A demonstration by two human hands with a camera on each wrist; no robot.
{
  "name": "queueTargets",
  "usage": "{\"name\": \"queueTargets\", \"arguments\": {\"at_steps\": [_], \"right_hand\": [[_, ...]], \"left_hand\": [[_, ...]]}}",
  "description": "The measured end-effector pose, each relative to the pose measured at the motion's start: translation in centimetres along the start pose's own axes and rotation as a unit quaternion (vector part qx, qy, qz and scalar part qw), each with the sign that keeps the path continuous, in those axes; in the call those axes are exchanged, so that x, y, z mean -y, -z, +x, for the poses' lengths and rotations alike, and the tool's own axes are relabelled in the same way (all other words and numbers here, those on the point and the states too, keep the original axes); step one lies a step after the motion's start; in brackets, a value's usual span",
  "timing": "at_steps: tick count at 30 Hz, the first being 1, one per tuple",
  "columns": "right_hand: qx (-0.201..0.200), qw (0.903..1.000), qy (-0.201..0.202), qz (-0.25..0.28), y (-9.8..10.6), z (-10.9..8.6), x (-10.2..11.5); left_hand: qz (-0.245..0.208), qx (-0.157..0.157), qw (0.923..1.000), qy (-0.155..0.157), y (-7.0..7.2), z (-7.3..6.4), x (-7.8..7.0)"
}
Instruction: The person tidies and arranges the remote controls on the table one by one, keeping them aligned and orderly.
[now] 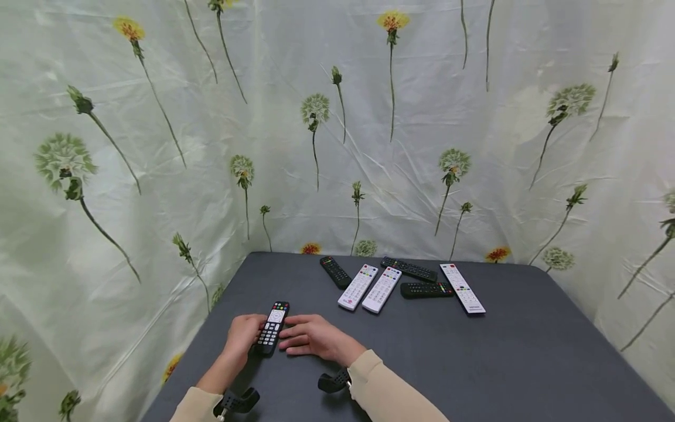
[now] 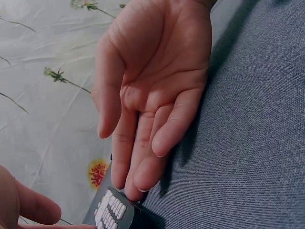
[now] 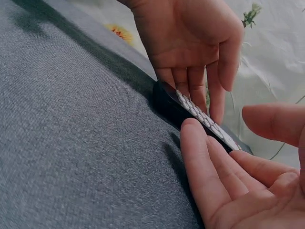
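Note:
A black remote control with white keys and a few coloured ones lies face up near the table's left side. Along its left edge rests my left hand, fingers fairly straight, thumb free of it. My right hand touches the opposite edge with its extended fingertips. In the right wrist view, the remote sits between both sets of fingers, and neither hand curls round it. The left wrist view shows the left palm turned inward with loosely bent fingers, and only one end of the remote.
Toward the back of the grey table lie two white remotes side by side, a longer white remote to the right, and black remotes around them. A flower-patterned curtain hangs behind the table.

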State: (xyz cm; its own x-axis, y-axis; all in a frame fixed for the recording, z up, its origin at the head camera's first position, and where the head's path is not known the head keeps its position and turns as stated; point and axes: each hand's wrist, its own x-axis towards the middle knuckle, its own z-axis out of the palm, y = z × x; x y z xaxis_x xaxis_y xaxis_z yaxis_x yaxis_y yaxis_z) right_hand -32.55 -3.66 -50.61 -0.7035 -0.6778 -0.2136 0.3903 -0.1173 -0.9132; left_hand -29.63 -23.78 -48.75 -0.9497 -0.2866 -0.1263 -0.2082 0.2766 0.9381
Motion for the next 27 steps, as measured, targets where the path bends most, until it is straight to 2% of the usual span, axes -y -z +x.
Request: {"name": "queueTargets", "arguments": {"at_steps": [8,27], "right_hand": [[-0.005,0.9987,0.033,-0.039,-0.35,-0.05,-0.65],[-0.012,0.9977,0.047,-0.048,-0.64,-0.73,-0.65]], "left_hand": [[0.012,-0.003,0.9999,-0.005,0.12,-0.10,0.27],[0.058,-0.018,0.9977,-0.030,-0.23,-0.57,0.39]]}}
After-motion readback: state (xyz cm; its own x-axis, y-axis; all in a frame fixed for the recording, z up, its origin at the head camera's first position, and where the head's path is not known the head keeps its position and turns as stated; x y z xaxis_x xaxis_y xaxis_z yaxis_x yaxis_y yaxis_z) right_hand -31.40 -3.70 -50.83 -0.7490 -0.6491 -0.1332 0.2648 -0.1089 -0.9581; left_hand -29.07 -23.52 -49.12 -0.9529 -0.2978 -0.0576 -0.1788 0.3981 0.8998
